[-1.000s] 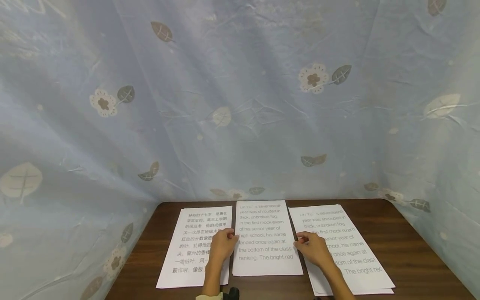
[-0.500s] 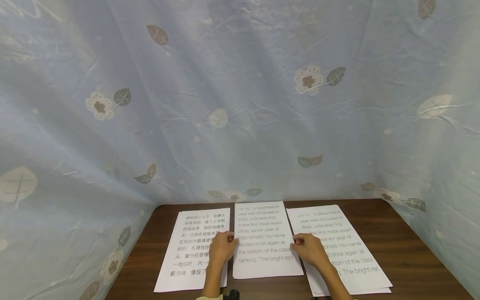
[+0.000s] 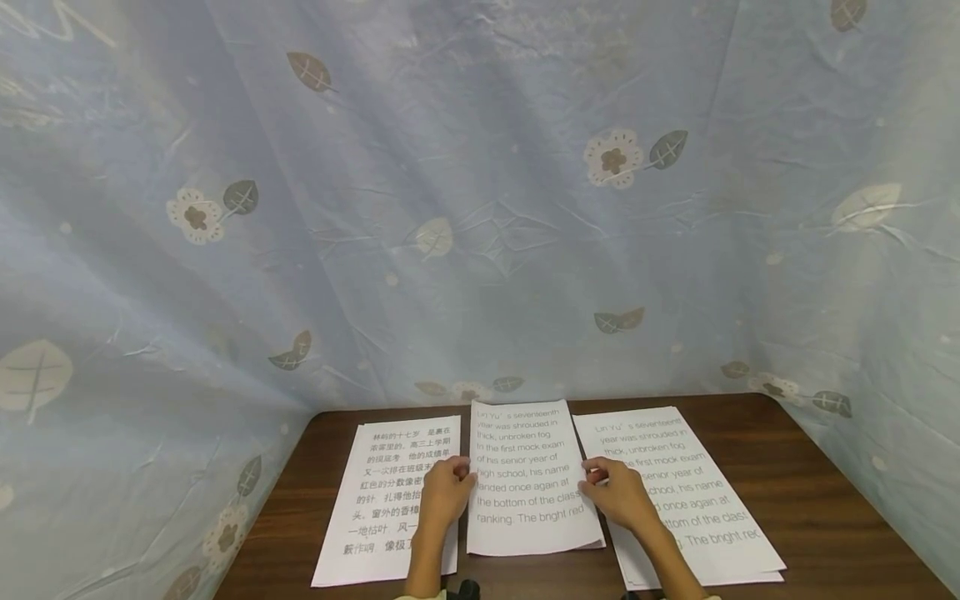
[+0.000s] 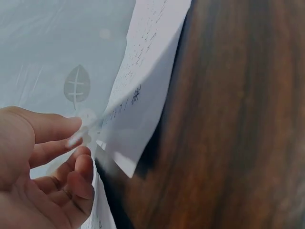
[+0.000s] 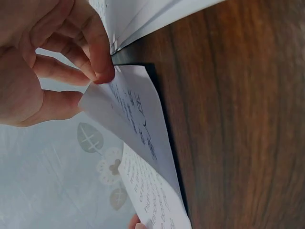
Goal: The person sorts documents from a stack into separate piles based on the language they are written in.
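Between two side piles, the middle sheet of printed English text is held by both hands at its long edges. My left hand pinches its left edge between thumb and finger. Opposite, my right hand pinches the right edge, the other fingers curled in. The sheet bows, and its lower right corner stands off a darker layer below. Seen from the right wrist, the raised underside carries dark writing. In the left wrist view the lifted paper curves up from the wood toward the fingertips.
To the left lies a pile of sheets with Chinese text, partly under the left forearm. A slightly fanned pile with English text lies right, under the right forearm. The dark wooden table meets a blue patterned curtain behind.
The middle sheet lay flat before; now its lower part bows upward and its lower right corner has risen. Both hands have shifted slightly upward in the picture, still at its edges.
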Action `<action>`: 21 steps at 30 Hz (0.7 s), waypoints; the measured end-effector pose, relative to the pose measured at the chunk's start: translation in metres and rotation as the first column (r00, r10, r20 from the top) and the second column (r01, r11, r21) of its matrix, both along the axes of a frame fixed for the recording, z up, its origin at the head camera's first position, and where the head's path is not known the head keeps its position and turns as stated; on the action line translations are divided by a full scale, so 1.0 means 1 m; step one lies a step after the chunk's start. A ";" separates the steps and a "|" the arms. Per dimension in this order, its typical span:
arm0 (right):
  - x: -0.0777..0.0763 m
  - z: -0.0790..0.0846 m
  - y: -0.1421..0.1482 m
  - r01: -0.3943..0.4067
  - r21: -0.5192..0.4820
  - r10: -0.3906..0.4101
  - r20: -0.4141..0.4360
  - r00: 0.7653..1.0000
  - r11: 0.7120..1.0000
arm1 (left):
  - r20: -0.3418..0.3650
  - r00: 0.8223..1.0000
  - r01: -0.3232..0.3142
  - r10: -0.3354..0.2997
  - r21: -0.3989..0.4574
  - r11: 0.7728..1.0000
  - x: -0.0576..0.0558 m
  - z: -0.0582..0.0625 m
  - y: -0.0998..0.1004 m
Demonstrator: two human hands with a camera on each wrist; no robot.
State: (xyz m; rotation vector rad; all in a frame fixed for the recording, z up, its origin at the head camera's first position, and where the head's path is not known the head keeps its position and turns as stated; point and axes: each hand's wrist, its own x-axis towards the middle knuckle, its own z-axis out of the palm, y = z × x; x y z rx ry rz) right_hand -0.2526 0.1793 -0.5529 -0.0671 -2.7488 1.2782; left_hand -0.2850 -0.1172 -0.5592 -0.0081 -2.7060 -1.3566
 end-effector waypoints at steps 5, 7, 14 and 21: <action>0.000 0.001 -0.001 0.008 -0.033 -0.008 0.005 1.000 0.999 | -0.008 1.000 0.001 0.000 0.032 1.000 0.000 0.001 0.001; 0.000 0.001 -0.001 0.012 -0.041 -0.011 0.008 1.000 0.999 | 0.002 1.000 0.002 -0.002 0.047 0.999 0.001 0.002 0.002; 0.000 0.003 -0.004 0.004 -0.064 -0.005 -0.011 1.000 0.998 | -0.012 1.000 -0.018 0.019 0.076 0.997 0.001 0.004 0.002; 0.003 0.004 -0.008 0.004 -0.120 -0.007 -0.020 1.000 0.993 | -0.031 0.999 -0.015 0.018 0.080 0.997 0.001 0.004 -0.002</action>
